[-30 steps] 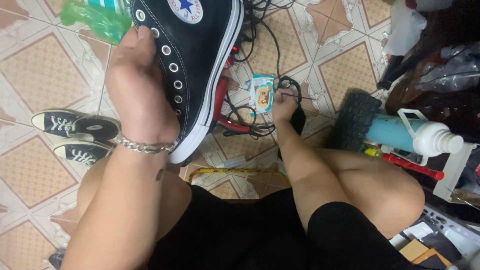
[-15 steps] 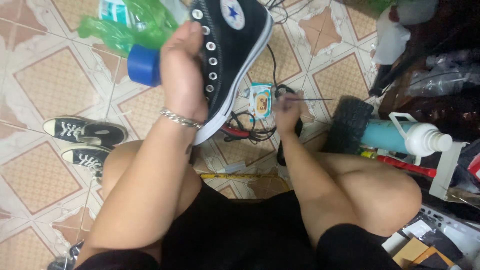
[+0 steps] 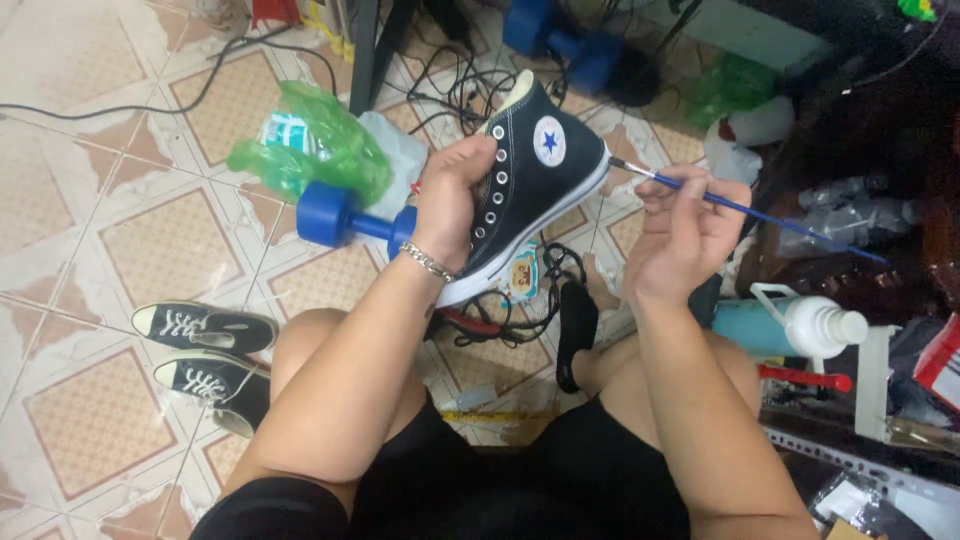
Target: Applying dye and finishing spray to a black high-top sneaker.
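My left hand (image 3: 452, 200) grips a black high-top sneaker (image 3: 535, 170) with a white sole and a round star patch, held up over the floor with its heel toward the right. A silver bracelet sits on that wrist. My right hand (image 3: 685, 235) holds a thin blue-handled paintbrush (image 3: 740, 208); the brush tip touches the sneaker's white heel edge. I sit with both knees bent on the tiled floor.
A blue dumbbell (image 3: 335, 215) and a green plastic bag (image 3: 310, 150) lie behind the shoe. A pair of dark low sneakers (image 3: 205, 350) lies at the left. Tangled cables (image 3: 520, 310), a small paint container (image 3: 520, 275) and a white-capped bottle (image 3: 815, 325) sit nearby.
The right hand has come up from the floor cables holding the paintbrush and set its tip against the sneaker heel. The left hand has moved the sneaker right, toward the middle of the view.
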